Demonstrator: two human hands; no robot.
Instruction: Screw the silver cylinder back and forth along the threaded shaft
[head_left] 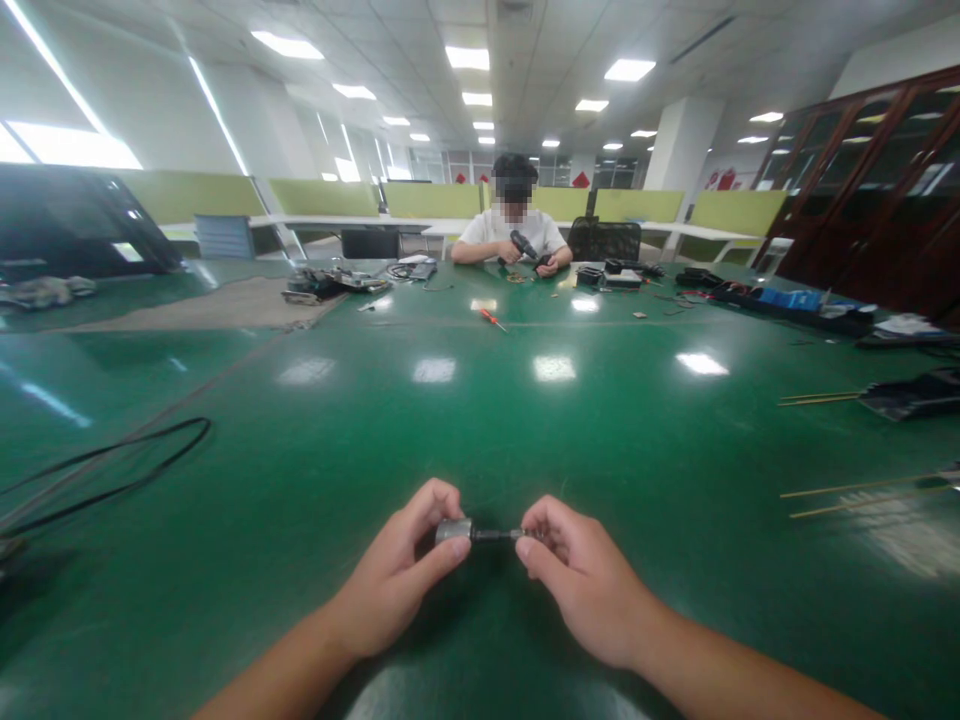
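Observation:
Low in the head view, both of my hands hold one slim part, a silver metal cylinder with a thin dark shaft [493, 535], level above the green table [360, 450]. My left hand [401, 570] pinches the cylinder between thumb and fingers. On the other side, the thumb and fingers of my right hand [581, 570] close around the shaft's far end, where a small lighter tip partly shows. The fingers hide some of that end. What exact kind of part it is I cannot tell.
Across the table a person [512, 225] holds a power drill [523, 243]. A red-handled screwdriver [493, 320] lies ahead of my hands. Black cable [172, 450] loops at left; thin yellowish rods [862, 492] lie at right. Electronic parts [322, 283] sit farther back.

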